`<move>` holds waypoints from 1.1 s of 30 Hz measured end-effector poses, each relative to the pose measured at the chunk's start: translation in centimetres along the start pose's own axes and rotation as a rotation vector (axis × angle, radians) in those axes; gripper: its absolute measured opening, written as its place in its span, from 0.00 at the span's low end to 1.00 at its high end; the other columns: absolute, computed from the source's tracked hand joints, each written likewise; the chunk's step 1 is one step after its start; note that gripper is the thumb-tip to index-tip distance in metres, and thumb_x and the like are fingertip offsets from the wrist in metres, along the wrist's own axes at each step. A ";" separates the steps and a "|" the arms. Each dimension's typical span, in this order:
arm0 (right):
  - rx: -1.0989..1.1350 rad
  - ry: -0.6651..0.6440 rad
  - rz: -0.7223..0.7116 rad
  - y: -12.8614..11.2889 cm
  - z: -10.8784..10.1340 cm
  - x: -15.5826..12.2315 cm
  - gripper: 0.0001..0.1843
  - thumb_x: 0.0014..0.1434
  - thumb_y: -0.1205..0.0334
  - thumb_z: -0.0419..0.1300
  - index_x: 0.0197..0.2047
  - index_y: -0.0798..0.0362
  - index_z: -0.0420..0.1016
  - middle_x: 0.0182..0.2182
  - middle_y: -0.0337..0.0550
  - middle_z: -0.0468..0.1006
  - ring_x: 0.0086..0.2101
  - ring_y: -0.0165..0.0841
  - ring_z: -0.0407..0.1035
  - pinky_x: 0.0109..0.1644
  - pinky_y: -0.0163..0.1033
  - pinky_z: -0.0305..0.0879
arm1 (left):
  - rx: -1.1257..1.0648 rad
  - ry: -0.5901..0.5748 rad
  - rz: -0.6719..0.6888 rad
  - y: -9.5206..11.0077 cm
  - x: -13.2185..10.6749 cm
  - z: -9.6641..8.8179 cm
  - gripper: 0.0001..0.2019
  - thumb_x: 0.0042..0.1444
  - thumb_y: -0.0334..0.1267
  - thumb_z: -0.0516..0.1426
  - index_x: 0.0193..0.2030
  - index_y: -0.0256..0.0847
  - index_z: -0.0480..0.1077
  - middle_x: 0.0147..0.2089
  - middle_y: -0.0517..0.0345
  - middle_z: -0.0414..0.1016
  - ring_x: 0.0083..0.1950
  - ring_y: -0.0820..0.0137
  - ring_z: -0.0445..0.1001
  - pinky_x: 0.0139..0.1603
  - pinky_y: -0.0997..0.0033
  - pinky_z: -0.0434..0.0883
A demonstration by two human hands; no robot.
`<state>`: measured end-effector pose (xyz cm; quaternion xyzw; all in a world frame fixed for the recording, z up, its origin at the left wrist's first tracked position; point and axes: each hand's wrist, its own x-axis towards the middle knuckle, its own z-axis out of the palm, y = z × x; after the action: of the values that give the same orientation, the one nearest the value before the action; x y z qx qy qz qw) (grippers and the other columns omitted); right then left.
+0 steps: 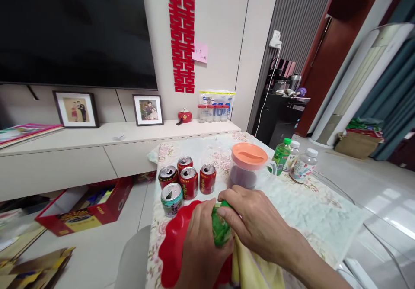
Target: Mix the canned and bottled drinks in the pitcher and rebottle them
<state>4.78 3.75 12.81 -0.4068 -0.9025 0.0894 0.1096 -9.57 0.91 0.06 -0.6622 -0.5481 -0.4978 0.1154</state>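
Observation:
Both hands are around a green plastic bottle, tilted over a red scalloped basin. My left hand wraps the bottle's body from the left. With fingers curled over the green cap end, my right hand grips the top. A yellow cloth lies under my right wrist, beside the basin. Just beyond the basin stand several opened drink cans, among them a teal can and a red can. A clear pitcher with an orange lid stands past my right hand.
On the right of the cloth-covered table stand a green-capped bottle and two white-capped bottles, one with a printed label. Behind is a low white cabinet. A red carton sits on the floor at left.

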 end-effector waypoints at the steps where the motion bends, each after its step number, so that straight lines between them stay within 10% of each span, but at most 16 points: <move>1: -0.012 -0.009 -0.030 0.0 -0.1 -0.1 0.14 0.76 0.60 0.48 0.41 0.52 0.72 0.36 0.43 0.74 0.36 0.38 0.71 0.40 0.43 0.58 | -0.001 -0.001 0.009 0.1 0.2 -0.2 0.21 0.59 0.35 0.57 0.59 0.42 0.65 0.46 0.49 0.82 0.44 0.57 0.84 0.42 0.58 0.82; 9: 0.183 -0.035 -0.212 -0.1 -1.6 -0.8 0.13 0.72 0.74 0.49 0.49 0.54 0.74 0.46 0.47 0.74 0.44 0.36 0.69 0.48 0.41 0.68 | 0.009 -0.030 -0.073 -0.2 0.1 -0.6 0.19 0.60 0.39 0.58 0.58 0.43 0.65 0.46 0.50 0.82 0.44 0.56 0.85 0.36 0.60 0.81; 17: -0.005 0.064 -0.031 -1.0 -0.7 -0.1 0.06 0.71 0.66 0.57 0.40 0.54 0.74 0.38 0.44 0.72 0.35 0.36 0.68 0.38 0.41 0.61 | -0.066 -0.090 -0.127 -1.2 -1.4 0.1 0.26 0.57 0.41 0.62 0.62 0.45 0.65 0.54 0.46 0.82 0.54 0.51 0.84 0.48 0.51 0.83; 33: 0.388 0.334 -0.397 0.3 -1.8 -2.3 0.14 0.72 0.74 0.53 0.54 0.51 0.74 0.47 0.43 0.78 0.48 0.33 0.70 0.53 0.39 0.68 | -0.023 -0.124 -0.161 -2.1 -1.5 -0.7 0.26 0.57 0.38 0.62 0.62 0.45 0.63 0.53 0.46 0.81 0.52 0.54 0.85 0.49 0.55 0.85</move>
<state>6.95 2.35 14.22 -0.2035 -0.8998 0.1688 0.3470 -11.54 0.32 -1.64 -0.6466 -0.6001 -0.4698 0.0333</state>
